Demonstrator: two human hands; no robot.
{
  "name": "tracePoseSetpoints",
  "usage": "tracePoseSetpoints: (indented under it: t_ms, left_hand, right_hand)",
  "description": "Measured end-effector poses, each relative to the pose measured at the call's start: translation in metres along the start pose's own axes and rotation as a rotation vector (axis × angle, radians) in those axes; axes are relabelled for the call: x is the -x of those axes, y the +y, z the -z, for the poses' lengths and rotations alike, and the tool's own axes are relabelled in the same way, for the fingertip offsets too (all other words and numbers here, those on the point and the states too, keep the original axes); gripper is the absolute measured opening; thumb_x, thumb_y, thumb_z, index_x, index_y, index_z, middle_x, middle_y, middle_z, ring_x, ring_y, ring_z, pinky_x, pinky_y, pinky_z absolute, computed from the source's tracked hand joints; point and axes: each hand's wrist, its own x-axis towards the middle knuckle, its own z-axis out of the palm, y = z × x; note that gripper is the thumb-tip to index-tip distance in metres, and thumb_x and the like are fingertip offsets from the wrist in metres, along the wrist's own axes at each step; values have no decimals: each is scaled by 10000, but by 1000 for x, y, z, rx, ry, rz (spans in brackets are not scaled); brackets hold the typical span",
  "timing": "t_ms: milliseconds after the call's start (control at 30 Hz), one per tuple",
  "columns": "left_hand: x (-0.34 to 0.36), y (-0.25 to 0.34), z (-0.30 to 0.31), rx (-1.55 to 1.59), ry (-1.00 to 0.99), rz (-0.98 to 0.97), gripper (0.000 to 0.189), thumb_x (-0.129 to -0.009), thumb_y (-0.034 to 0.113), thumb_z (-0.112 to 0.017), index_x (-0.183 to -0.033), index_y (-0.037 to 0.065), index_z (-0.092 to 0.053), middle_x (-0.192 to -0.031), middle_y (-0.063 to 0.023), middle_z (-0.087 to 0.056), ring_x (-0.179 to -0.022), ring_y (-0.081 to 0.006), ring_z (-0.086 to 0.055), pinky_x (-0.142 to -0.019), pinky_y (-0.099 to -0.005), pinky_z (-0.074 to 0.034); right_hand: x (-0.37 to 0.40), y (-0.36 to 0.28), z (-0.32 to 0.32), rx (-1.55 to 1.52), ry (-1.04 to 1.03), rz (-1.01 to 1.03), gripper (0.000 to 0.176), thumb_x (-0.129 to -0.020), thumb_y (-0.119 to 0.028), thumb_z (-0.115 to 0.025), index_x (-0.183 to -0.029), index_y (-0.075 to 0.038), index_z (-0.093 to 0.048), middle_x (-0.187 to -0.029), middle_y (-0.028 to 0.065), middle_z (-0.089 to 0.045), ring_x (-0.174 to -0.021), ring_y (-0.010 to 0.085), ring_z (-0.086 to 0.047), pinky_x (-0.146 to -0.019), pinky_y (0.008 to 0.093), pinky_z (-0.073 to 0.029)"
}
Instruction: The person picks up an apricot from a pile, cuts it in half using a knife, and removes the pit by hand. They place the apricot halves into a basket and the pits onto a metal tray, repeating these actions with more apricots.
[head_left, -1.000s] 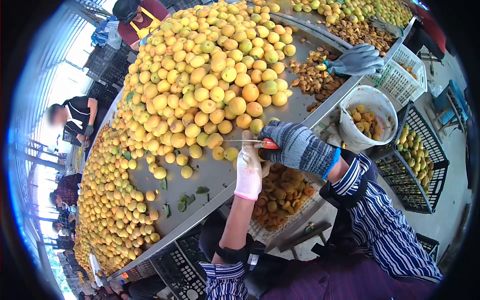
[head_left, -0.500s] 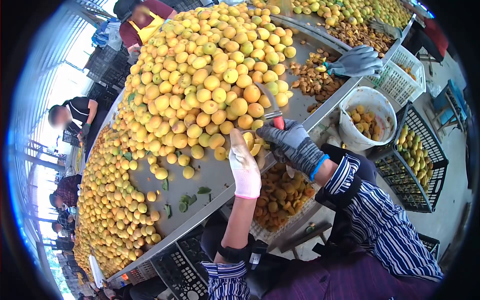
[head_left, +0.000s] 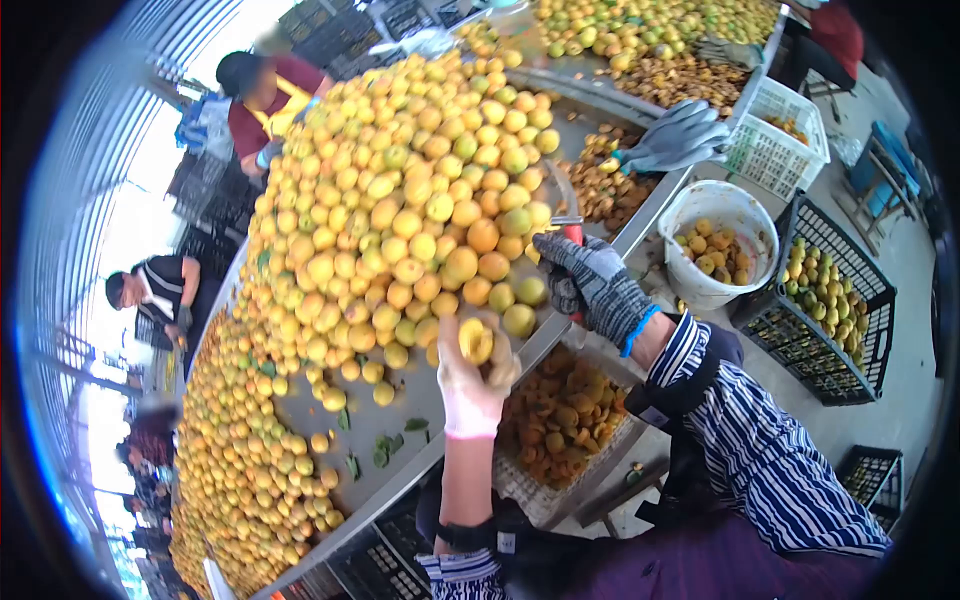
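My left hand [head_left: 476, 392], in a white and pink glove, is closed around a cut apricot [head_left: 476, 341] whose open, hollowed face looks up. My right hand [head_left: 597, 288], in a grey striped glove with a blue cuff edge, grips a curved knife [head_left: 572, 232] by its red handle. The blade points up and away, over the table's near side. Just beyond both hands, a large heap of whole apricots [head_left: 400, 210] covers the metal table [head_left: 405, 418]. Below the table edge, between my forearms, a crate holds many split apricots [head_left: 562, 405].
Apricot stones [head_left: 612, 195] lie beside grey gloves [head_left: 676, 138] on the table. To the right stand a white bucket [head_left: 715, 285] with fruit, a black crate [head_left: 835, 345] of greenish fruit and a white crate [head_left: 765, 160]. Co-workers [head_left: 270, 105] stand across the table.
My hands have moved apart. The left hand has drawn down from the knife, its fingers now curled round the cut apricot. The right hand still holds the knife, and the view has shifted slightly.
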Motion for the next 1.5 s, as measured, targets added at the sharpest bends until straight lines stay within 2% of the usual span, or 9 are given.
tracePoseSetpoints:
  t_ms: [33,100,233,367,500,700,1033,1233,1500]
  left_hand:
    - [9,-3,-9,-552,64,-446,513,-928,541,-403,-924,50,-551,-624,-44,-510,-428,-95,-390,-415,-235,-304]
    - [17,13,4,-215,-482,269,437,-936,453,-418,-932,32,-537,-666,-79,-544,-504,-147,-516,-524,-280,-440]
    - [45,-50,-3,-1164,-921,11,414,-892,443,-470,-1068,83,-572,-827,-94,-617,-737,-307,-639,-634,-393,-508]
    - [58,-53,-31,-1588,-931,325,440,-873,430,-487,-1150,96,-560,-1122,-158,-584,-1003,-327,-585,-880,-413,-451]
    - [30,-11,-79,-949,-847,149,321,-860,274,-595,-1093,54,-610,-1080,-144,-616,-976,-299,-607,-834,-336,-481]
    - [-83,-6,-163,-1031,-493,-502,268,-877,224,-542,-1062,45,-618,-1004,-181,-623,-914,-327,-614,-814,-385,-480]
    - [-203,-97,-208,-1576,-394,-651,255,-838,248,-551,-1062,157,-633,-1004,-104,-623,-943,-299,-580,-837,-427,-458]
    - [-128,-42,-182,-1231,-113,-627,242,-867,247,-545,-1024,84,-630,-911,-149,-636,-836,-335,-606,-756,-433,-473]
    - [78,-18,-74,-1084,-427,-214,234,-859,264,-561,-982,76,-628,-884,-123,-637,-800,-304,-621,-692,-397,-493]
  right_hand:
    - [-1,-8,4,7,19,43,182,-821,-208,-701,-854,-93,-564,-595,-13,-527,-365,77,-439,-332,224,-331]
    - [2,-26,10,-45,66,112,182,-821,-203,-699,-863,-95,-558,-587,-8,-526,-349,81,-438,-315,231,-337]
    - [-2,-66,51,-65,245,232,182,-835,-175,-671,-952,-85,-565,-582,6,-538,-339,95,-449,-293,236,-350]
    - [11,-108,96,-138,291,441,172,-840,-184,-668,-947,-84,-577,-606,-7,-537,-359,83,-445,-308,225,-338]
    - [16,-130,142,82,455,533,194,-842,-169,-669,-994,-79,-590,-601,-14,-526,-362,77,-436,-314,227,-326]
    - [27,-154,177,-73,601,605,283,-858,-179,-653,-1093,-44,-571,-596,-19,-478,-379,69,-375,-349,223,-324]
    - [29,-140,173,-380,117,414,332,-893,-166,-583,-1181,-6,-535,-639,-41,-419,-451,39,-377,-397,210,-343]
    - [20,-141,177,-285,137,438,378,-931,-167,-509,-1266,7,-477,-673,-50,-434,-415,10,-336,-347,180,-281]
    - [17,-120,136,-198,87,283,245,-902,-162,-571,-1099,-16,-583,-696,-29,-490,-505,63,-409,-426,219,-312]
